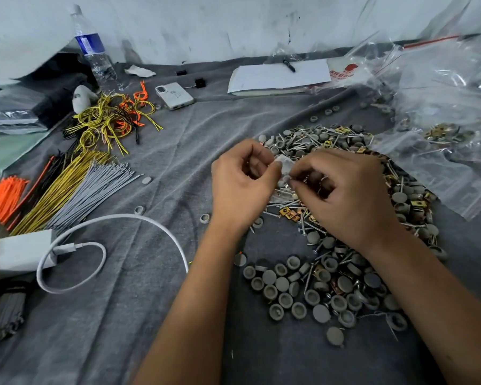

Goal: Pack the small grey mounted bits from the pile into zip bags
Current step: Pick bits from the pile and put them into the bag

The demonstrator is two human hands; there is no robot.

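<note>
Where both hands meet — zip bag.

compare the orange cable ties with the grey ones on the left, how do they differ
The orange cable ties are bright and lie at the far left edge; the grey cable ties are dull and lie nearer the middle. The grey bundle looks longer and fans out more than the orange one. Both lie loose on the grey cloth.

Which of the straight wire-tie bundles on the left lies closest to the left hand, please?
The grey bundle: it is the rightmost of the fanned bundles, with the yellow, black and orange ones lying farther from the left hand.
</note>
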